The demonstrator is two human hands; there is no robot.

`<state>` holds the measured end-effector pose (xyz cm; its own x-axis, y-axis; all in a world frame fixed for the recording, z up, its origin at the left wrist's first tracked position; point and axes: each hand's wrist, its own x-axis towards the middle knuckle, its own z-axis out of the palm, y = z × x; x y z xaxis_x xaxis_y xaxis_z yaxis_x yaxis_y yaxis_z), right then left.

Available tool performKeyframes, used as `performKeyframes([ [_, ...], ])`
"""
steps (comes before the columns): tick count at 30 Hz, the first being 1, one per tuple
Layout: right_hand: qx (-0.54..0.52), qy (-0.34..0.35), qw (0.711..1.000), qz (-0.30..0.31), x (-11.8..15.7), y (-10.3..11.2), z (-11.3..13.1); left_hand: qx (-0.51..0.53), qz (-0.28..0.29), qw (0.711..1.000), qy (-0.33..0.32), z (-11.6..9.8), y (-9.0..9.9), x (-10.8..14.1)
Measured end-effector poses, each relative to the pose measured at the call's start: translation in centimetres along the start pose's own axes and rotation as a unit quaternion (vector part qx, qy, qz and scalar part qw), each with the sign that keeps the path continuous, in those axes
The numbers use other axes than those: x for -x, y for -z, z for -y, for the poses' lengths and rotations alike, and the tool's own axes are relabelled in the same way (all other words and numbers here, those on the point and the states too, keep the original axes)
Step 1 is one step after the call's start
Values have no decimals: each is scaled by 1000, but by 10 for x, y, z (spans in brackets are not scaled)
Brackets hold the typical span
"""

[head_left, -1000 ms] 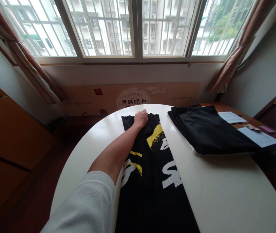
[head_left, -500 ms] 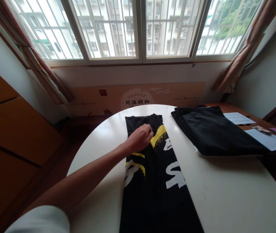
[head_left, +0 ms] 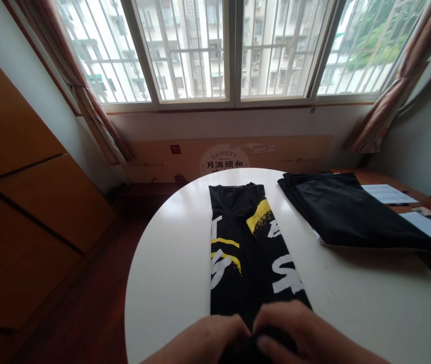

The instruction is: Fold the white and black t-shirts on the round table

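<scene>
Your left grip (head_left: 221,328) and right grip (head_left: 293,323) pinch a black printed shirt (head_left: 255,283) stretching ahead. Likely light and soft; hold the near end.

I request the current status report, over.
Right hand gripping near end of black garment with yellow-white print. Left hand alongside, grip unclear. Folded black cloth pile rightward, apart.

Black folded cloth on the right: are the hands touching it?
No, the left hand and right hand are both at the near end of the printed garment.
</scene>
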<state>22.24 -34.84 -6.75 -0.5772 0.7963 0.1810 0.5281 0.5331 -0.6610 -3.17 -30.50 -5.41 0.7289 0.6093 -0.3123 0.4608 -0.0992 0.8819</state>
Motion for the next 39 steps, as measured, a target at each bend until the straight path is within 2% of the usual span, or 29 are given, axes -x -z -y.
performKeyframes([
  [2,-82,-107,991,-8,-21,21,-19,79,-66,995,15,-1,8,-15],
  [4,-211,-182,960,19,-34,41,-38,154,-125,980,29,-3,24,-37],
  [7,-334,-217,915,60,-30,60,-66,181,-223,957,45,-3,56,-71],
  [9,-340,-234,910,50,-19,62,-82,170,-254,950,65,0,75,-90],
  [12,-257,-264,929,-34,-7,53,-98,146,-224,959,95,9,87,-103],
  [14,-205,-262,940,-74,-8,45,-102,130,-200,968,81,15,86,-102],
  [16,-222,-242,941,-84,-14,39,-102,137,-193,970,51,18,84,-98],
  [19,-317,-226,914,-112,-26,40,-96,190,-175,966,11,16,85,-90],
  [22,-385,-226,881,-153,-40,56,-87,216,-132,967,-36,4,102,-91],
  [25,-391,-219,875,-183,-67,86,-86,197,-142,967,-83,-16,134,-112],
  [28,-340,-176,891,-244,-116,120,-104,174,-168,966,-91,-36,175,-156],
  [30,-290,-179,896,-286,-156,137,-126,149,-234,959,-67,-44,200,-191],
  [31,-257,-217,892,-302,-176,142,-139,137,-280,949,-44,-44,211,-208],
  [33,-218,-276,881,-316,-208,146,-166,111,-343,932,26,-38,227,-236],
  [36,-167,-357,866,-307,-232,138,-205,29,-352,927,126,-12,236,-257],
  [39,-112,-398,862,-294,-234,125,-233,-44,-362,922,128,22,233,-262],
])
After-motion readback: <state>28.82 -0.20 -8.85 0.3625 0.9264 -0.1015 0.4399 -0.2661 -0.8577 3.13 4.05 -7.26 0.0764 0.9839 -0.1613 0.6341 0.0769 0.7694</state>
